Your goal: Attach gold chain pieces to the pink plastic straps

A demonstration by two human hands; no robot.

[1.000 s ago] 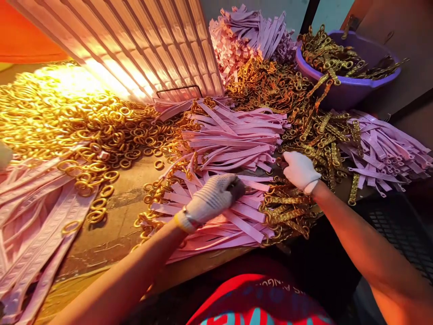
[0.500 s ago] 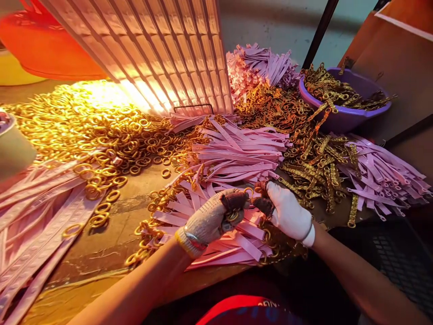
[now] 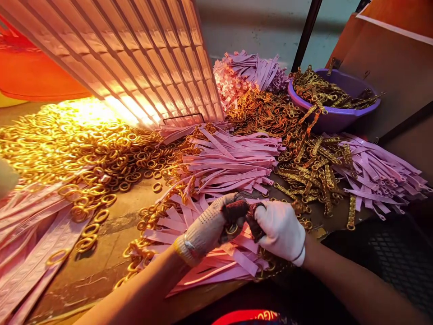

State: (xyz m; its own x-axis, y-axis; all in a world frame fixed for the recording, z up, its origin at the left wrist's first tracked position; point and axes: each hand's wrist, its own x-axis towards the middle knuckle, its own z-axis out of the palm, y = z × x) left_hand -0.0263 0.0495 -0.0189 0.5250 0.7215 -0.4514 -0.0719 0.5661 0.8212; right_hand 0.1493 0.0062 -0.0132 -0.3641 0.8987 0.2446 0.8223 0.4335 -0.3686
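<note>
My left hand (image 3: 216,221), in a knitted work glove with dark fingertips, is closed, and a gold ring (image 3: 232,230) shows between its curled fingers. My right hand (image 3: 280,230), in a white glove with dark fingertips, pinches right against the left fingertips; whatever lies in that pinch is hidden. Beneath both hands are pink straps (image 3: 241,259), with gold rings and gold chain pieces at their ends. Beyond them lies another bundle of pink straps (image 3: 233,155).
Loose gold rings (image 3: 111,149) heap up at the left beneath a ribbed, lit panel (image 3: 152,58). Long pink strips (image 3: 43,253) lie front left. Gold chain-like pieces (image 3: 318,176) spread at right, below a purple basin (image 3: 352,115) holding more. Further pink straps (image 3: 382,171) lie far right.
My two hands have come closer together, and the right one has turned and closed in at the left fingertips. A gold ring visible between them before is now hidden. The view has shifted slightly.
</note>
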